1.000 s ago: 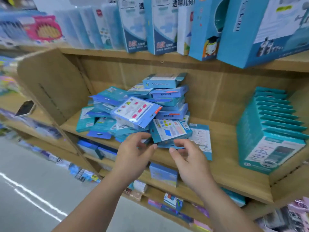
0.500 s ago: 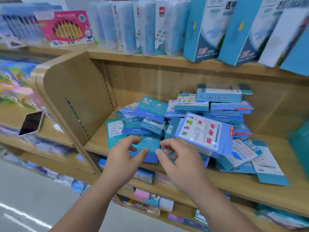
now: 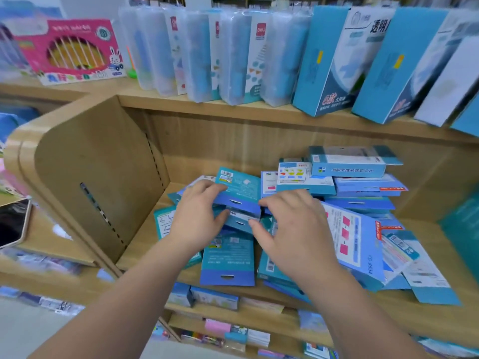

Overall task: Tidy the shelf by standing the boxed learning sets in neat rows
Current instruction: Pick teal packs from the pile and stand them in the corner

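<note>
Wooden shelving is stocked with stationery, and on the middle shelf (image 3: 140, 252) a loose heap of blue boxed learning sets (image 3: 363, 203) is piled flat. A teal box (image 3: 241, 187) on the heap's left side is pinched by the left grip (image 3: 197, 221), fingers above and thumb beneath. The right grip (image 3: 295, 229) is laid over the heap with fingers bent; whether anything is clasped cannot be told.

Head-worn view, down onto near shelf (image 3: 350, 309)
</note>
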Available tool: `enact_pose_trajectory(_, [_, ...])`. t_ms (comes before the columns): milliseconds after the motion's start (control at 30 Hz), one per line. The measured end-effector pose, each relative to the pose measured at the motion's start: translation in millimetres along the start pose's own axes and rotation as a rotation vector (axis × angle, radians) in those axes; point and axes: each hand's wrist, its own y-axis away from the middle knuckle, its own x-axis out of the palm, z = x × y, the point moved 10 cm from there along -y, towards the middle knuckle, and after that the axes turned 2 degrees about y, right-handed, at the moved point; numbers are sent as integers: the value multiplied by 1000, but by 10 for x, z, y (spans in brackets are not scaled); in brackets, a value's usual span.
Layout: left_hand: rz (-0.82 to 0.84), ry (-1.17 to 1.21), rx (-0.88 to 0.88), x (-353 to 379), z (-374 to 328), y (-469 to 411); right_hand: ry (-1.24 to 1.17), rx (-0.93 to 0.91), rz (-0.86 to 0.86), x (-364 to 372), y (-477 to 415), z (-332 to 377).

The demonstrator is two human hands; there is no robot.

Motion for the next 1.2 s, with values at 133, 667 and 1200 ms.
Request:
enact_pose_trajectory(133, [37,-25,-72,29,180,-127,143,55,241,183,-167,-148])
enact_pose_trajectory(667, [284,-101,-577,298,1586,451,171,-177,514,916,-262,613])
enact_pose_trajectory(1200, [326,-128,-488,180,1771,675,99,-88,240,1110,-219,1024])
